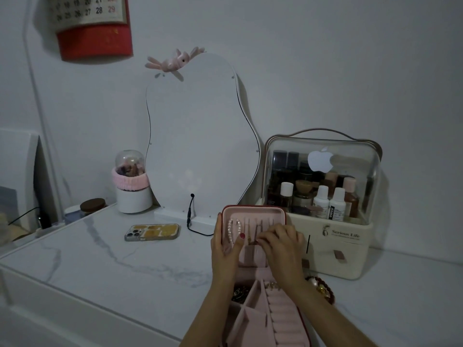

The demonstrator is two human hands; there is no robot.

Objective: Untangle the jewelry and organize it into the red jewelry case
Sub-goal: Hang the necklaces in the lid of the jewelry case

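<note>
Jewelry case (253, 261) lies open on the marble-patterned surface (112, 259), red outside and pink within, its long axis running away from the person, with the lid (253, 214) standing upright at the far end and the base (265, 319) reaching toward the camera. Inside the lid one pearl strand (234, 230) hangs at the left, and thin chains (250, 234) hang beside it; their number cannot be told. The base holds a row of ring rolls (283, 319) down its right side and divided compartments on the left, with dark tangled jewelry (239, 294) in the far-left compartment.

Both hands are at the lid. The left hand (225, 249) grips the lid's left edge, thumb pressed on the pink lining just below the pearls. The right hand (280, 246) has its fingers curled at the lower ends of the chains, seemingly pinching one, though the grasp itself is too small to see.

A bracelet (323, 289) of dark red and pale beads lies on the surface just right of the case. Behind it stands a cream cosmetics organizer (333, 251) with a clear dome, holding several bottles. One wavy mirror (200, 136) leans against the wall, one phone (152, 232) lies face down before it, and a white cup (134, 199) with a pink band stands to the left.
</note>
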